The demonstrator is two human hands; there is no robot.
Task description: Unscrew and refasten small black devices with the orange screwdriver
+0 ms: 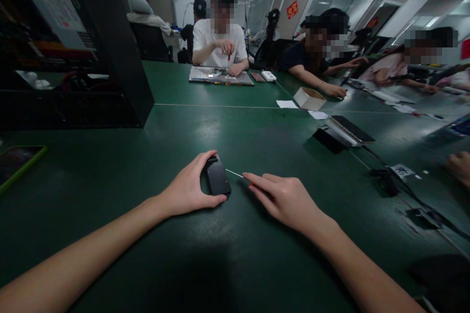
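A small black device (219,177), boxy with rounded corners, rests on the green table in front of me. My left hand (191,183) grips it from the left, fingers at its far edge and thumb at its near edge. In my right hand (282,195) is a screwdriver (234,173) with a thin metal shaft and a bit of orange-red handle showing. Its shaft points left, and the tip is at the device's right side; whether it touches I cannot tell. Most of the handle is hidden by my fingers.
A black cabinet (135,83) stands at the left, near a green-edged tablet-like thing (22,164). Rightward lie a hinged device (345,132), cables (422,200) and a small open box (309,99). Across the table, a person (220,41) works on a flat panel (205,76).
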